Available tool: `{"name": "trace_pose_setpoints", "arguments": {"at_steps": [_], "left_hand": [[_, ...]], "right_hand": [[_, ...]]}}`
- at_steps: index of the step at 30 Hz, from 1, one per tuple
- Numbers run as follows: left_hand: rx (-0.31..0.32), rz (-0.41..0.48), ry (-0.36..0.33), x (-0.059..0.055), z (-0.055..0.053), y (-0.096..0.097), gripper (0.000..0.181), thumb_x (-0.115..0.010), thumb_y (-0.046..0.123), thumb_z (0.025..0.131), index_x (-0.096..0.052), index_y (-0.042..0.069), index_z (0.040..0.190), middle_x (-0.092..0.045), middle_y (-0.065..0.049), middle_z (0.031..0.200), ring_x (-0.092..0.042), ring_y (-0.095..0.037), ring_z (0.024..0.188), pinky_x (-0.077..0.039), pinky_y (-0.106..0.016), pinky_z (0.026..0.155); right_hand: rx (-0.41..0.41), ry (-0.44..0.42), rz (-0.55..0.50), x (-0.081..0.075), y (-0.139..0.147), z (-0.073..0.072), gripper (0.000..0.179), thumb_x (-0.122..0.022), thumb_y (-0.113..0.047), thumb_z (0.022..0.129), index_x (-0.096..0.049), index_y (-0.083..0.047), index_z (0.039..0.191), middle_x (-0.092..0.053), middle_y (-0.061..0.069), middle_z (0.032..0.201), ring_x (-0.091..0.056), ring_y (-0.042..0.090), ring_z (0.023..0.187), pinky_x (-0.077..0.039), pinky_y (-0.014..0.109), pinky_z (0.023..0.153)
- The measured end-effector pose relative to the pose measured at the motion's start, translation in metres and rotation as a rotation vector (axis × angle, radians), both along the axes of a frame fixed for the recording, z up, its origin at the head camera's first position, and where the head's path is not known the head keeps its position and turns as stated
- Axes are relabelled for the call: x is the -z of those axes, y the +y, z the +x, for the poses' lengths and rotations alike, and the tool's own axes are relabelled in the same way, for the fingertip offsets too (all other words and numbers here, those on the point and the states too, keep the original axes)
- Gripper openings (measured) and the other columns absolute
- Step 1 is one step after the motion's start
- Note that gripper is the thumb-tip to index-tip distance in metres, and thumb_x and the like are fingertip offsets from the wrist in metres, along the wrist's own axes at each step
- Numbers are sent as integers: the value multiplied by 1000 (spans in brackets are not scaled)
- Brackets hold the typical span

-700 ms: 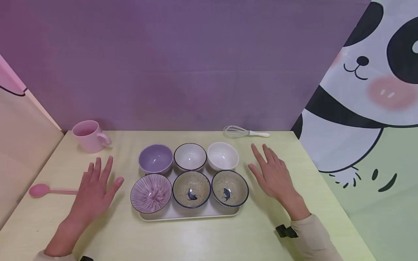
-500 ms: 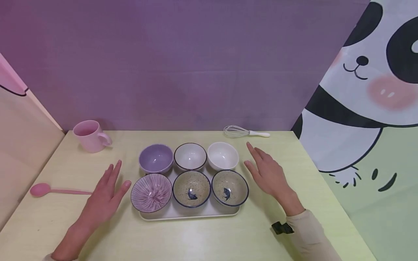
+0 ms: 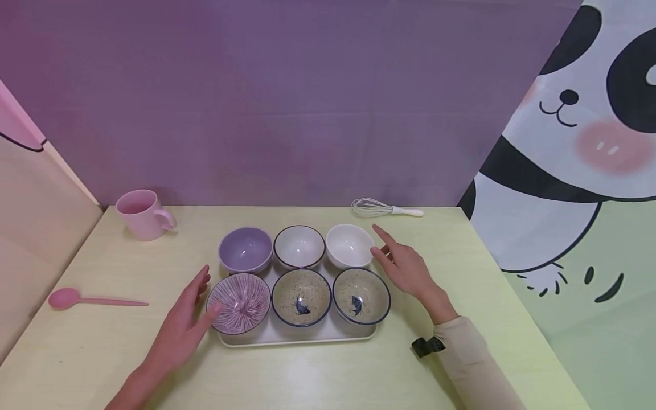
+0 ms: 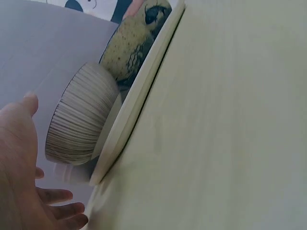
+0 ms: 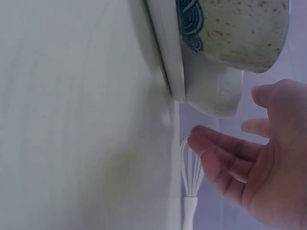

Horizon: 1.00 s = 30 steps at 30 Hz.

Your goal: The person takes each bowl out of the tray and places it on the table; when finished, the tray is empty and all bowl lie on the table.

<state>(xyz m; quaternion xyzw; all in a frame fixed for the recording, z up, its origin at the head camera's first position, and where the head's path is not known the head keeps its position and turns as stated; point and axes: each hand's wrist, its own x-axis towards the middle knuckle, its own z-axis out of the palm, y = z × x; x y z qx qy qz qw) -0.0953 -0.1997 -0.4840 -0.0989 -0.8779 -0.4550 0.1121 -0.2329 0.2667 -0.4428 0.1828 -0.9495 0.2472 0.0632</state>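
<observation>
My left hand (image 3: 179, 333) hovers at the left side of the purple-streaked bowl (image 3: 241, 304), thumb over its near-left rim, fingers apart and holding nothing. In the left wrist view that streaked bowl (image 4: 84, 115) stands beside the thumb. At the right, my right hand (image 3: 407, 270) has its loosely bent fingers beside the plain white bowl (image 3: 350, 245); it holds nothing. Close below that sits a speckled bowl with a blue fish (image 3: 369, 293). A second fish bowl (image 3: 301, 296), a dark-rimmed white bowl (image 3: 299, 246) and a lilac bowl (image 3: 245, 249) share the white tray (image 3: 302, 341).
A pink mug (image 3: 143, 216) stands at the back left of the table (image 3: 318, 376). The pink spoon (image 3: 94, 300) lies at the left. A whisk (image 3: 386, 208) lies along the back edge, before a purple backdrop (image 3: 287, 114).
Both hands have moved inward toward the bowls, the left to the right and the right to the left. The spoon's handle has come into full view. The bowls have stayed put.
</observation>
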Motion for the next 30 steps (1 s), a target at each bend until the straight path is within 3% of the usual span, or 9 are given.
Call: {"name": "trace_pose_setpoints", "arguments": {"at_steps": [3,5,7,14,19,22,30], "left_hand": [[-11,-35,-15,4,4,0,84,-74,27,108,-28,10,176,-53,-29,164,-54,-53,147,-39,-33,131],[-11,-53,-21,7,6,0,90,-78,28,104,-28,10,176,-54,-29,162,-53,-53,148,-40,-61,128],[-1,-58,-23,9,7,1,95,-82,29,101,-28,9,176,-55,-29,162,-51,-54,149,-39,-78,120],[1,-123,-59,14,16,6,121,-95,45,87,-20,15,178,-38,-25,175,-42,-57,155,-40,-82,117],[-7,-135,-90,17,20,9,144,-102,57,72,-15,15,179,-34,-24,177,-39,-56,157,-39,-80,120],[-13,-148,-99,19,20,10,148,-104,60,68,-16,16,179,-34,-23,177,-38,-54,157,-38,-79,122],[-2,-154,-65,19,17,11,144,-107,47,69,-18,17,179,-36,-25,175,-40,-55,155,-37,-80,122]], "right_hand": [[-9,-72,-58,3,-1,-4,58,-55,-31,118,-44,-6,169,-79,12,101,-70,17,77,-57,41,74],[-16,-117,-110,6,-1,-5,58,-56,-30,118,-43,-5,169,-78,10,96,-70,15,73,-56,37,73],[-20,-148,-165,9,0,-5,58,-57,-27,118,-43,-5,169,-76,11,93,-70,17,71,-56,34,71],[-25,-258,-320,13,0,-7,58,-55,-24,119,-39,-8,172,-76,16,93,-67,20,71,-54,28,57],[-20,-371,-450,14,-6,-8,61,-54,-22,119,-34,-9,175,-76,23,99,-65,18,74,-54,27,55],[-19,-414,-508,13,-7,-7,63,-54,-20,118,-31,-9,175,-75,22,97,-63,17,73,-52,26,56],[-11,-453,-603,12,-8,-5,64,-53,-14,117,-30,-11,176,-68,11,85,-58,13,71,-46,24,56]]}}
